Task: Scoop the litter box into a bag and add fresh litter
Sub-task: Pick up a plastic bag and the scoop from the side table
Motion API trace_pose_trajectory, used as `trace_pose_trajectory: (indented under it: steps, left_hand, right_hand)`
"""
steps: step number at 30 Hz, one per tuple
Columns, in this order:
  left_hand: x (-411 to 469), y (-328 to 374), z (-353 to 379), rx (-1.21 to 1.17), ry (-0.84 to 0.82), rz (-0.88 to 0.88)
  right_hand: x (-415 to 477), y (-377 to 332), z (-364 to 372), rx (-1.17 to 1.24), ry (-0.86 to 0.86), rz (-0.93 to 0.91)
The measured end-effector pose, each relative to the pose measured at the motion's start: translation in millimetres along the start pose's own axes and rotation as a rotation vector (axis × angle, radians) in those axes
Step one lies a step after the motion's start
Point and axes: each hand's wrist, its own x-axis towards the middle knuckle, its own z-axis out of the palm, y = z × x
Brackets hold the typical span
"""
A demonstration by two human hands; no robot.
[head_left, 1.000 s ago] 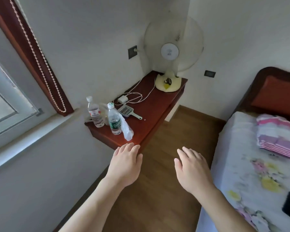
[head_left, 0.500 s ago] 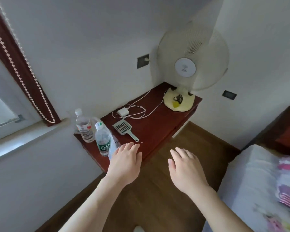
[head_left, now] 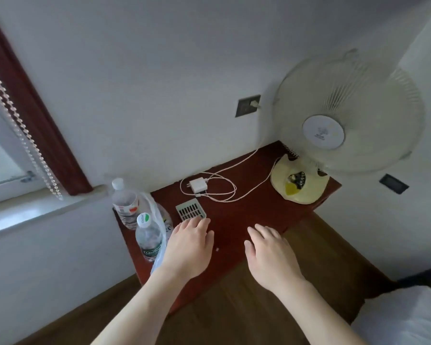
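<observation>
- Plastic bag (head_left: 159, 217) lies by the bottles (head_left: 126, 205) at the bench's (head_left: 254, 220) left edge, handy for waste.
- Litter scoop (head_left: 190, 211) lies flat; the left grip (head_left: 188, 247), fingers straight and empty, covers its handle, likely to take it.
- Right grip (head_left: 269, 255) hovers flat, empty.

Both hands reach forward palm-down, left hand (head_left: 188, 247) and right hand (head_left: 269, 253) with fingers relaxed, holding nothing.

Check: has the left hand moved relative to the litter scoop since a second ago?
Yes. The left hand advanced from the table's near edge; its fingertips now reach the scoop's slotted head.
</observation>
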Motion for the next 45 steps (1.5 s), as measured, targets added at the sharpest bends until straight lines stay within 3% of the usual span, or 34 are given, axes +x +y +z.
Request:
trace_pose_trajectory:
  steps: [14,23,34,45]
  left_hand:
    - [67,27,44,-0.001,0.072,-0.484]
    - [56,34,66,-0.084,0.173,-0.779]
    - [27,-5,73,-0.037,0.385,-0.988]
    - [12,-17,101,-0.078,0.502,-1.087]
  right_hand:
    - [162,58,20,0.025,-0.141,-0.454]
    - [198,54,55,0.078,-0.281,-0.604]
    - [194,11,121,0.178,-0.391,-0.537]
    - [192,-8,176,0.229,-0.273,-0.373]
